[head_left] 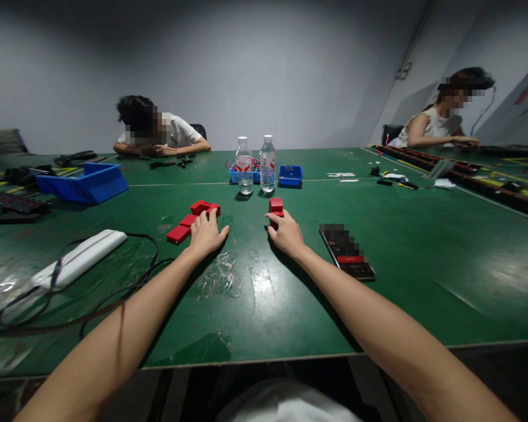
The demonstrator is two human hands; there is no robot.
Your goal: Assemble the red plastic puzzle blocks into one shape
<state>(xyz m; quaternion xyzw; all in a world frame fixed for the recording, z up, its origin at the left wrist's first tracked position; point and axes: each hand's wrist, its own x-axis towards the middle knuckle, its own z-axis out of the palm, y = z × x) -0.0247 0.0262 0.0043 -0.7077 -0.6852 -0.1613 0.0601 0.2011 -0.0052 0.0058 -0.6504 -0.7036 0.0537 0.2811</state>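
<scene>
Table (405, 275) is carrying red blocks (179, 233), lying well in from its near edge, left of middle. Left hand (206, 232) is reaching over their right end, fingers spread and released, thumb sticking out. Right hand (287, 232) is curling fingers against red part (276, 204), about mid-edge; can't tell if they're gripping. Phone (347, 253) is lying to its right, nearer near edge. Two bottles (267, 167) are standing toward far edge, small blue tray (290, 183) sitting just beside.
</scene>
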